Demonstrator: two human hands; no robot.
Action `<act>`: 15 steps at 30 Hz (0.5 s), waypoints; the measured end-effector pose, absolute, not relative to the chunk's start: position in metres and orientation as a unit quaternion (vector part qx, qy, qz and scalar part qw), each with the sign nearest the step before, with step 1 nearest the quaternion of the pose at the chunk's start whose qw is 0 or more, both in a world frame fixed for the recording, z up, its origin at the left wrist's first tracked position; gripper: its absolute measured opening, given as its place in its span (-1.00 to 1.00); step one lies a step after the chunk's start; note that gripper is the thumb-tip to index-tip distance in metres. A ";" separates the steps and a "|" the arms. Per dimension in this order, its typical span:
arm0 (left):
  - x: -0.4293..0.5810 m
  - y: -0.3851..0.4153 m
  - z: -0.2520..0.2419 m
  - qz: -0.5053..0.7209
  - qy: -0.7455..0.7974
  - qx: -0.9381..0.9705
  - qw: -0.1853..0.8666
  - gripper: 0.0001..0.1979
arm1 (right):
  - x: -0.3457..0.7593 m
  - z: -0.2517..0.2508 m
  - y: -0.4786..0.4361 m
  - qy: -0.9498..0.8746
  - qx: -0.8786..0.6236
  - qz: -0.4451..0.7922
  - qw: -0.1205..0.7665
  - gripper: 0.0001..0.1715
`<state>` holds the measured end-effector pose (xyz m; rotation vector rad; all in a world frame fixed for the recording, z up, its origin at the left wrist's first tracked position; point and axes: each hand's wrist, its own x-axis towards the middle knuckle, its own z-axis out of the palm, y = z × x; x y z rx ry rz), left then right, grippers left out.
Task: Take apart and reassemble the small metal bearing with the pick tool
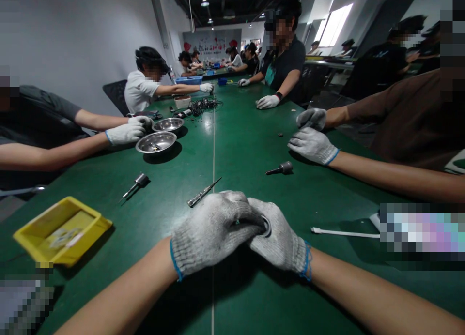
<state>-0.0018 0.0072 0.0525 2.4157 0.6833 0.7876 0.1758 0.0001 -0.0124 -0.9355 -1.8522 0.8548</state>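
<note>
My left hand [214, 231] and my right hand [279, 238], both in grey-white knit gloves with blue cuffs, meet above the green table. Between them shows the curved rim of a small metal ring [268, 226], mostly hidden by the gloves. My right hand is closed around it, and the bent fingers of my left hand press against it. Just beyond my left hand lies a thin screwdriver [199, 195]. Farther off, a dark tool with a round head and narrow shaft [285, 168] lies to the right, and a similar pointed tool [140, 181] to the left.
A yellow tray [98, 221] with small pieces stands at left. Two metal bowls [157, 150] sit beyond it, near a co-worker's gloved hands [127, 131]. Another co-worker's gloved hands [312, 144] rest at right. A white cable [345, 233] lies nearer, and tangled black cables [203, 105] lie far back.
</note>
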 end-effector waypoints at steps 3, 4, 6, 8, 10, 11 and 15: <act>-0.001 0.006 0.051 0.288 0.255 0.889 0.249 -0.85 | 0.176 -0.009 -0.001 -0.752 -0.351 0.356 0.429 -0.92; -0.001 0.006 0.051 0.285 0.257 0.890 0.245 -0.85 | 0.175 -0.007 -0.001 -0.756 -0.340 0.361 0.427 -0.88; -0.001 0.004 0.051 0.273 0.261 0.897 0.227 -0.86 | 0.175 -0.005 -0.001 -0.761 -0.322 0.370 0.425 -0.82; 0.000 0.002 0.052 0.258 0.271 0.906 0.200 -0.86 | 0.174 -0.003 -0.001 -0.761 -0.316 0.374 0.425 -0.80; 0.001 0.000 0.053 0.251 0.283 0.908 0.179 -0.86 | 0.173 -0.002 -0.001 -0.758 -0.318 0.375 0.429 -0.83; 0.002 -0.001 0.054 0.254 0.288 0.906 0.178 -0.86 | 0.173 -0.002 -0.001 -0.757 -0.317 0.375 0.432 -0.85; 0.010 -0.004 0.056 0.271 0.367 0.858 0.234 -0.92 | 0.174 -0.003 -0.001 -0.749 -0.317 0.384 0.438 -0.90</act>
